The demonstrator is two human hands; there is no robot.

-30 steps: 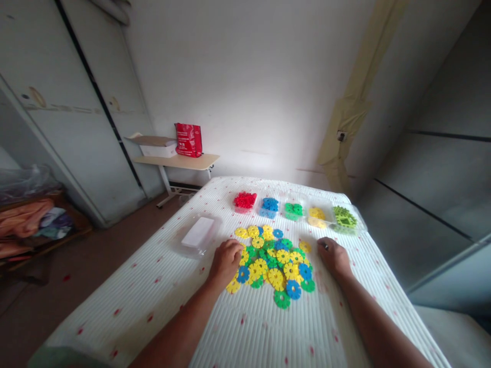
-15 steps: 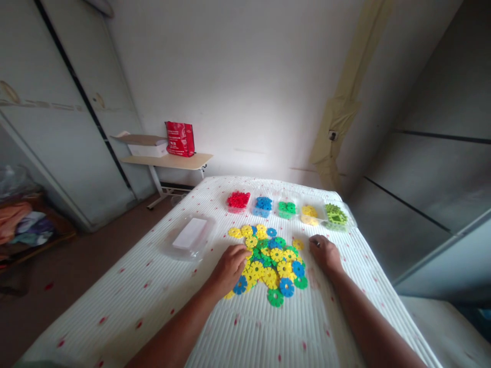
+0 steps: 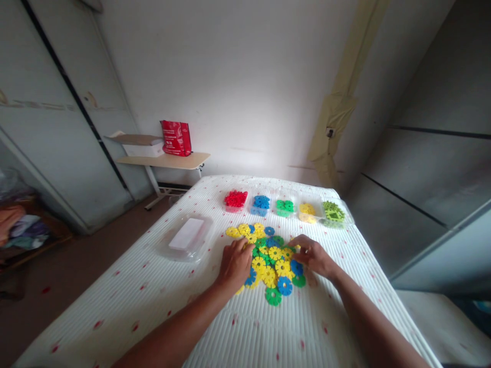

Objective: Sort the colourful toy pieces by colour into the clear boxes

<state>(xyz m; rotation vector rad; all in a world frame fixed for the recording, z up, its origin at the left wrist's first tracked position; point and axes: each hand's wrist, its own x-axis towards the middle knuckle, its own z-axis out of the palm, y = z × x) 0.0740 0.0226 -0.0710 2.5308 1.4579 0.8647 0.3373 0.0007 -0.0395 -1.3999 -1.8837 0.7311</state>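
A pile of flat plastic snowflake discs (image 3: 270, 260), yellow, green and blue, lies on a white ribbed bed cover (image 3: 245, 327). My left hand (image 3: 235, 263) rests on the pile's left edge, fingers curled down over yellow discs. My right hand (image 3: 312, 256) lies on the pile's right edge, fingers bent onto the discs there. What either hand pinches is hidden under the fingers. Behind the pile stand small clear tubs in a row: red discs (image 3: 235, 199), blue discs (image 3: 261, 202), green discs (image 3: 284, 206), yellow discs (image 3: 307, 210) and light green pieces (image 3: 332, 213).
A clear plastic box with a white lid (image 3: 186, 236) lies left of the pile. Beyond the bed stand a small side table (image 3: 169, 161) with a red bag (image 3: 175, 138), a white wall and grey wardrobe doors (image 3: 49, 133). Clothes lie at far left.
My right hand has moved left from the bare cover onto the pile's right edge. My left hand has shifted slightly further onto the discs. The camera has turned a little.
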